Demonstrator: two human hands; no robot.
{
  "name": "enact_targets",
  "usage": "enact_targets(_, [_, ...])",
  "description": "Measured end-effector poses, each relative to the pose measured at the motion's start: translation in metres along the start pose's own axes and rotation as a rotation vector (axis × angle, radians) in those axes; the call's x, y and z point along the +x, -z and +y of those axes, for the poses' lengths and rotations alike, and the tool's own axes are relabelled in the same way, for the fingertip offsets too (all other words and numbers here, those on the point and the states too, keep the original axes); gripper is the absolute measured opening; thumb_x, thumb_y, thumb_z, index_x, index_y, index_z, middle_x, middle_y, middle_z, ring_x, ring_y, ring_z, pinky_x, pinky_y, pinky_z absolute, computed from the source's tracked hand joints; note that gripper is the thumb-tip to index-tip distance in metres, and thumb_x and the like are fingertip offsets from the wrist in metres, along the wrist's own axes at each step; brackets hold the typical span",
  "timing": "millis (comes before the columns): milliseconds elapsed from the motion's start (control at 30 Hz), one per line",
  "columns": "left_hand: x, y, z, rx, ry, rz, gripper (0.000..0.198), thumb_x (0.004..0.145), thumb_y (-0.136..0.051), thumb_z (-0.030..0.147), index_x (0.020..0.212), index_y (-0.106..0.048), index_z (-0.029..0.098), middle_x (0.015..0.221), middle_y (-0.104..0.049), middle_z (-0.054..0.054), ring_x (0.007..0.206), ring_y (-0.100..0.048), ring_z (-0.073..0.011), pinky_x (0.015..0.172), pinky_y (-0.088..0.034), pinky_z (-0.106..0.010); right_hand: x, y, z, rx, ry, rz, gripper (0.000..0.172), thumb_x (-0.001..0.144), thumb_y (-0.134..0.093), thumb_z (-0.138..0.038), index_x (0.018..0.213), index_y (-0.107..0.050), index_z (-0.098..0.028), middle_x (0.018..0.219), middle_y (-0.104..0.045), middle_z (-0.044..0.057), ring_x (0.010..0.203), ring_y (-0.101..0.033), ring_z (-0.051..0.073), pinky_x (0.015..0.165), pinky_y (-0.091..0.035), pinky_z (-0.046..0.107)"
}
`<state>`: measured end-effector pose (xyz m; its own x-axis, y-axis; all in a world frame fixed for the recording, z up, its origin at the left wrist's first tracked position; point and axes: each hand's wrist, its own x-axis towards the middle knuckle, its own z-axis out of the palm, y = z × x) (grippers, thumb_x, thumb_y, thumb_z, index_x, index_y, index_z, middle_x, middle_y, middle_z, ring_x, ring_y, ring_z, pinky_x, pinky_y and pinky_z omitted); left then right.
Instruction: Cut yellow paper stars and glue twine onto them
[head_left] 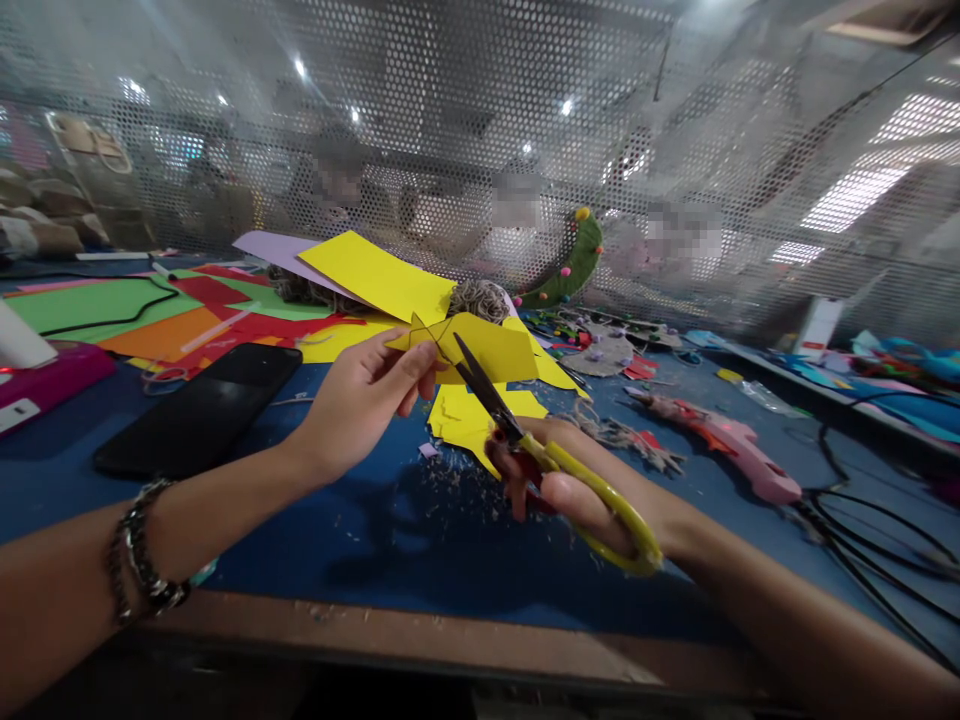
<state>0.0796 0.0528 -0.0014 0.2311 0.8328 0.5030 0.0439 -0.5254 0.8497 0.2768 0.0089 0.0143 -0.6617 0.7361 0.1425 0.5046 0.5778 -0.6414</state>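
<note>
While our left hand (367,385) pinches the lined yellow paper (501,345) over the blue table (285,545), our right hand (589,440) grips the scissors (559,457). Risk: if that pinch slips, blades (487,393) this near our fingertips (427,352) could stray off-line or nick skin.

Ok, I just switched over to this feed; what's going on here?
A person is at a blue table. The left hand pinches a piece of yellow paper marked with dark crossing lines. The right hand holds yellow-handled scissors, their blades up against the paper; whether they are biting into it, I can't tell. A black phone lies to the left, a pink glue gun to the right.
</note>
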Motion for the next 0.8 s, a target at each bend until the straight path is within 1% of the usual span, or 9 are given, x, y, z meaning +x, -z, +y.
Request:
enact_targets(67, [-0.001, -0.001, 0.004, 0.050, -0.013, -0.001, 0.027, 0.083, -0.043, 0.030, 0.060, -0.050, 0.017, 0.049, -0.048, 0.004, 0.041, -0.039, -0.0060, 0.041, -0.032, -0.016, 0.002, 0.001, -0.002, -0.008, 0.026, 0.012, 0.051, 0.076, -0.026, -0.066, 0.072, -0.041, -0.017, 0.064, -0.046, 0.001, 0.056, -0.042, 0.011, 0.050, -0.037, 0.025])
enact_targets(200, [-0.004, -0.003, 0.010, 0.082, -0.014, 0.009, 0.022, 0.081, -0.044, 0.023, 0.060, -0.049, 0.017, 0.048, -0.050, 0.004, 0.039, -0.040, -0.0055, 0.039, -0.033, -0.015, 0.004, 0.001, -0.003, 0.020, 0.069, -0.044, 0.052, 0.078, -0.021, -0.065, 0.070, -0.039, -0.017, 0.062, -0.042, 0.000, 0.055, -0.039, 0.011, 0.049, -0.035, 0.024])
enact_targets(267, [-0.005, -0.005, 0.011, 0.086, -0.020, 0.017, 0.022, 0.081, -0.044, 0.022, 0.060, -0.049, 0.017, 0.048, -0.051, 0.004, 0.039, -0.040, -0.0052, 0.039, -0.033, -0.015, 0.003, 0.000, -0.004, -0.014, 0.072, -0.021, 0.053, 0.077, -0.020, -0.065, 0.070, -0.040, -0.017, 0.062, -0.042, 0.000, 0.055, -0.038, 0.011, 0.048, -0.034, 0.023])
enact_targets(333, [-0.005, -0.005, 0.012, 0.093, -0.024, 0.020, 0.022, 0.081, -0.044, 0.023, 0.060, -0.049, 0.017, 0.049, -0.051, 0.004, 0.039, -0.041, -0.0053, 0.039, -0.033, -0.015, 0.002, -0.002, -0.004, -0.059, 0.068, 0.035, 0.053, 0.077, -0.021, -0.066, 0.072, -0.041, -0.016, 0.063, -0.042, 0.000, 0.055, -0.036, 0.010, 0.047, -0.032, 0.023])
enact_targets(400, [-0.006, -0.005, 0.011, 0.097, -0.027, 0.022, 0.022, 0.081, -0.045, 0.024, 0.061, -0.049, 0.017, 0.049, -0.052, 0.004, 0.039, -0.041, -0.0055, 0.039, -0.033, -0.015, 0.002, -0.003, -0.004, -0.074, 0.063, 0.051, 0.055, 0.077, -0.020, -0.066, 0.073, -0.041, -0.016, 0.063, -0.041, 0.000, 0.054, -0.034, 0.010, 0.046, -0.030, 0.022])
enact_targets(533, [-0.007, -0.005, 0.011, 0.108, -0.036, 0.014, 0.023, 0.082, -0.045, 0.025, 0.060, -0.049, 0.017, 0.049, -0.052, 0.004, 0.040, -0.041, -0.0056, 0.039, -0.033, -0.015, 0.002, -0.003, -0.003, -0.027, 0.069, 0.013, 0.055, 0.077, -0.023, -0.066, 0.075, -0.042, -0.015, 0.063, -0.040, -0.001, 0.053, -0.033, 0.009, 0.046, -0.029, 0.022])
enact_targets(633, [-0.007, -0.005, 0.012, 0.107, -0.035, 0.001, 0.024, 0.082, -0.044, 0.025, 0.059, -0.049, 0.018, 0.050, -0.052, 0.004, 0.040, -0.041, -0.0061, 0.040, -0.033, -0.016, 0.003, -0.002, -0.001, -0.011, 0.077, 0.022, 0.053, 0.076, -0.025, -0.066, 0.076, -0.042, -0.015, 0.064, -0.041, -0.001, 0.054, -0.033, 0.009, 0.047, -0.029, 0.022])
enact_targets(700, [-0.007, -0.005, 0.012, 0.099, -0.039, -0.011, 0.025, 0.083, -0.043, 0.025, 0.059, -0.049, 0.018, 0.050, -0.051, 0.004, 0.041, -0.041, -0.0062, 0.041, -0.034, -0.016, 0.003, -0.003, 0.000, 0.009, 0.072, 0.021, 0.053, 0.076, -0.025, -0.066, 0.073, -0.041, -0.016, 0.062, -0.040, -0.001, 0.053, -0.033, 0.009, 0.046, -0.029, 0.021])
enact_targets(800, [-0.006, -0.006, 0.013, 0.086, -0.038, -0.019, 0.025, 0.083, -0.043, 0.024, 0.060, -0.049, 0.018, 0.050, -0.051, 0.004, 0.041, -0.040, -0.0063, 0.041, -0.033, -0.016, 0.003, -0.004, 0.002, 0.054, 0.057, -0.018, 0.053, 0.075, -0.023, -0.068, 0.068, -0.037, -0.017, 0.056, -0.039, -0.002, 0.049, -0.031, 0.008, 0.044, -0.027, 0.021])
